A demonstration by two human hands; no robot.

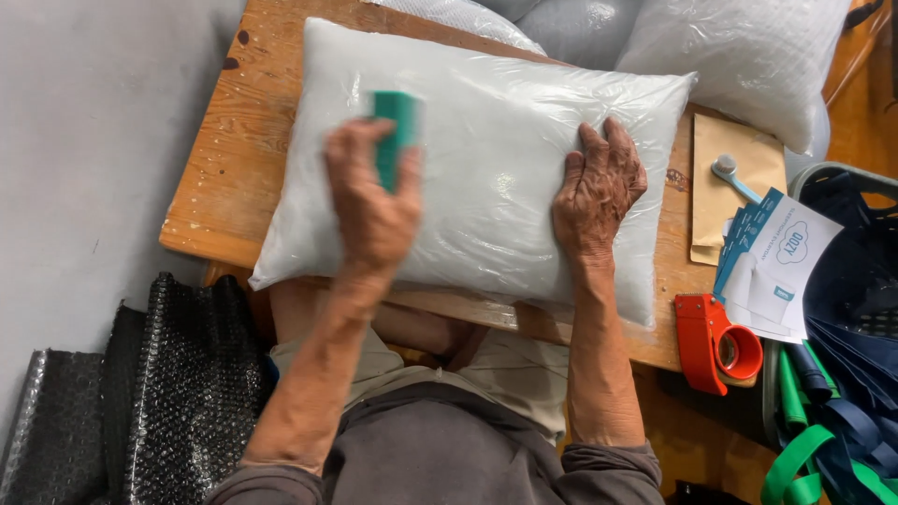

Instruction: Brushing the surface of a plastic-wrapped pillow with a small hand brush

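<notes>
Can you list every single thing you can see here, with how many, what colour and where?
pillow: 1, white, in clear plastic, on the table
green card: 1, teal, blurred, in the left hand
table: 1, brown wood, under the pillow
more pillows: at least 3, white or grey, bagged, behind the table
envelope: 1, tan, right part of the table
small tool: 1, pale blue, on the envelope
leaflets: a small stack, white and blue, right table edge
tape dispenser: 1, red, front right corner
bubble wrap: dark, lower left
straps: green, lower right
left hand: above the pillow
right hand: flat on the pillow
</notes>
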